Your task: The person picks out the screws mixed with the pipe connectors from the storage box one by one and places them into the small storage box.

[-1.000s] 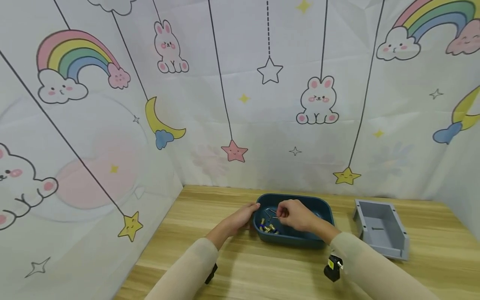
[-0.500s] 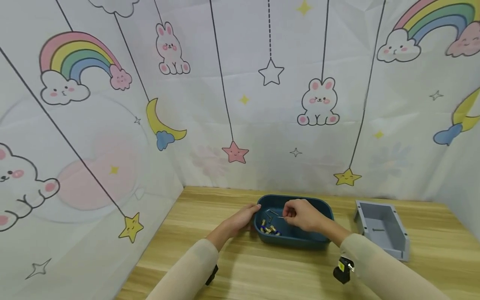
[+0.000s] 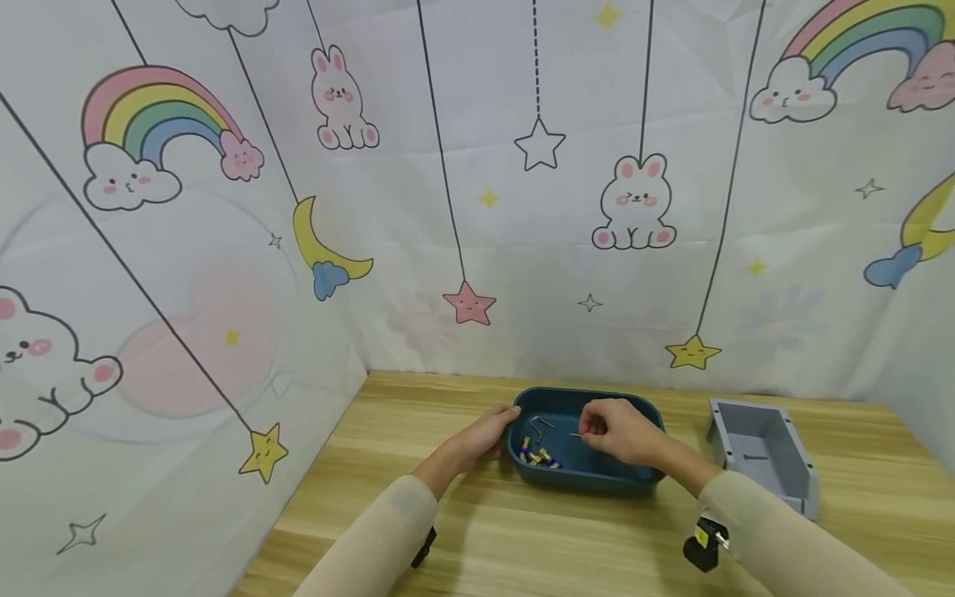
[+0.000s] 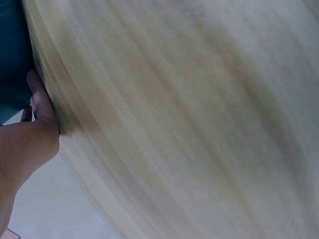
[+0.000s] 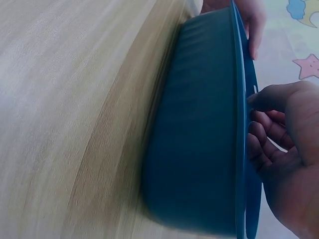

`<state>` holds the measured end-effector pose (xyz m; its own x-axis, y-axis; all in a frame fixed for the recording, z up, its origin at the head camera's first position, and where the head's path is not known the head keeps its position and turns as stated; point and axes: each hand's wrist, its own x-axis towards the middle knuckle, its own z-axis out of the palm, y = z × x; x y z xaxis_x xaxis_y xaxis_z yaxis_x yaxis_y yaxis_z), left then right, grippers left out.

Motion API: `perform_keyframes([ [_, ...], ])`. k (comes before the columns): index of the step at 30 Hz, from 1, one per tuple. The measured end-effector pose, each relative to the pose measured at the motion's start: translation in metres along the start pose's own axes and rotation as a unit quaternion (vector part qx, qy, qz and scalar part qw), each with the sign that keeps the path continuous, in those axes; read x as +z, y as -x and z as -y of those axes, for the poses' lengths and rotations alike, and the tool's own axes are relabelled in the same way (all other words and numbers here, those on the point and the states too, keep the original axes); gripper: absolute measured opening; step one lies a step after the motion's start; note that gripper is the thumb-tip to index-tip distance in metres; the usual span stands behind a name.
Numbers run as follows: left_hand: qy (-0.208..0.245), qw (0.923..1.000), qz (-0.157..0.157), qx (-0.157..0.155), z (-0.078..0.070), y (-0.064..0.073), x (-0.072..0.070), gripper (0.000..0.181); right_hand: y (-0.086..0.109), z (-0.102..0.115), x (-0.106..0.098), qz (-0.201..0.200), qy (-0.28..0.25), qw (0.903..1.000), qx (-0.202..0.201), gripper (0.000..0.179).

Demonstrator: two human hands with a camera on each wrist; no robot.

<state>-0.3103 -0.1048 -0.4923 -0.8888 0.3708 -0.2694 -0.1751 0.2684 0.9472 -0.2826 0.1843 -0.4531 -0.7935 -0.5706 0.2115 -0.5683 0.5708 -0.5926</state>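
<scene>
My right hand (image 3: 622,431) is over the dark blue plastic tub (image 3: 567,481), pinching a thin metal screw (image 3: 575,434) between thumb and fingertips. Its shank points left; the other end is hidden by the fingers. At the tub's left end, my left hand (image 3: 485,431) grips the wall, the thumb at the rim. In the right wrist view the left hand (image 5: 251,22) shows at the tub's far end. Several brass fittings (image 3: 539,456) with blue bands lie in the tub's near left corner. Behind them lie a few thin metal screws (image 3: 547,424).
To the right of the tub stands a grey open-front bin (image 3: 802,448) with one screw (image 3: 755,457) lying in it. Both sit on a wood-grain table (image 3: 425,398). A white curtain (image 3: 403,207) printed with cartoons hangs behind and to the left.
My right hand has moved to the right within the tub, carrying the pinched screw away from the other pieces. The left hand has kept its place at the tub's left end.
</scene>
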Motion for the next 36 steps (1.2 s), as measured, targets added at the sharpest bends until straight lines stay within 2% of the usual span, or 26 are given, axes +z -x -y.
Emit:
perform_keyframes([
  [9, -0.003, 1.0, 0.005, -0.003, 0.0, 0.0, -0.001, 0.063, 0.01, -0.004, -0.01, -0.02, -0.008, 0.9995, 0.023, 0.01],
  [19, 0.004, 1.0, 0.008, -0.001, 0.001, 0.001, -0.001, 0.064, 0.013, -0.009, -0.015, -0.01, -0.037, 0.9984, 0.042, 0.006],
  [36, 0.013, 0.9998, 0.016, 0.002, 0.0, 0.002, -0.001, 0.064, 0.02, -0.015, -0.025, -0.01, -0.015, 0.9997, 0.018, 0.013],
])
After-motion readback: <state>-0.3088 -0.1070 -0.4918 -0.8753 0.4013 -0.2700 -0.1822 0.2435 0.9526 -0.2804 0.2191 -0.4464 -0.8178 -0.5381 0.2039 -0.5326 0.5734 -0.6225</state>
